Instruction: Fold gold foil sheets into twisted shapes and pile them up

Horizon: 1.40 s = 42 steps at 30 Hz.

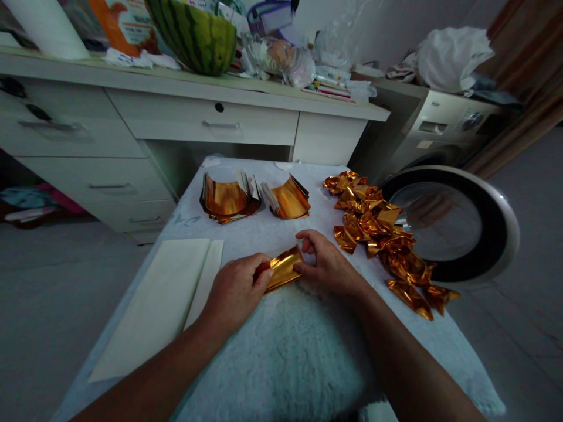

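Note:
A gold foil sheet, folded into a shallow strip (284,269), lies between my hands over the cloth-covered table (281,346). My left hand (240,287) pinches its left end between thumb and fingers. At its right end, my right hand (323,262) has the thumb on the edge, with the index finger raised and curled above. Two stacks of curved gold sheets, a left one (226,198) and a right one (288,198), stand beyond my hands. On the right is a pile of folded gold foil pieces (373,220).
Pale folded paper (162,299) lies on the table's left. Behind stands a white drawer desk (197,117) bearing a watermelon (197,38) and plastic bags. At the right, a washing machine's round door (448,223) hangs open beside the table.

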Each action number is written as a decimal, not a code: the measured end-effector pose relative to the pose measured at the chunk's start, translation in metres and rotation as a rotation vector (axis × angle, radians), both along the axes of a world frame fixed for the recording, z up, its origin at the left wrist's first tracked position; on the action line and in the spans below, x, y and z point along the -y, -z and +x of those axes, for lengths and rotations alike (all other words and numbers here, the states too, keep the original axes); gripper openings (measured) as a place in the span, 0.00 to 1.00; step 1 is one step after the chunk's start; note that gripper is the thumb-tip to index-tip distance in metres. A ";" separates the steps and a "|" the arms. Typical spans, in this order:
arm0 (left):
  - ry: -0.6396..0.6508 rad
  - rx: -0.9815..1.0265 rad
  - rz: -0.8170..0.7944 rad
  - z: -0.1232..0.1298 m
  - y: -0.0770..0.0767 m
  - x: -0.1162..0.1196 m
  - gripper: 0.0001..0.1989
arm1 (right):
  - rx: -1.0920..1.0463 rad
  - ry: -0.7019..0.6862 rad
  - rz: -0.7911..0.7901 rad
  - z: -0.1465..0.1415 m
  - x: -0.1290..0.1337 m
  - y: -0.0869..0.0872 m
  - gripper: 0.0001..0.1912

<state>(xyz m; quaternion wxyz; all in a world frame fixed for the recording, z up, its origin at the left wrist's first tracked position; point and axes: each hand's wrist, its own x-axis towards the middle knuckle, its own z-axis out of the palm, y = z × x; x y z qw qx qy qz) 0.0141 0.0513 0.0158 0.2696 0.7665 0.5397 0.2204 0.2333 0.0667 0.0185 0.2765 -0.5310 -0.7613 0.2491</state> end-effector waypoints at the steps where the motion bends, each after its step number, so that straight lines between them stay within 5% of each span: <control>1: 0.006 -0.048 0.048 0.000 0.001 -0.001 0.08 | 0.043 0.016 0.028 0.001 -0.001 0.001 0.25; 12: 0.007 -0.229 0.313 0.004 0.012 -0.003 0.05 | 0.318 0.232 0.014 -0.014 -0.004 0.017 0.19; 19: 0.027 -0.175 0.273 0.004 0.016 -0.005 0.06 | 0.288 0.258 -0.007 -0.019 -0.005 0.017 0.13; 28: 0.059 -0.182 0.249 0.005 0.016 -0.007 0.07 | 0.400 0.374 0.045 -0.022 -0.004 0.020 0.17; 42: 0.045 -0.061 0.204 0.004 0.015 -0.006 0.05 | 0.035 0.271 -0.073 -0.017 -0.007 0.014 0.10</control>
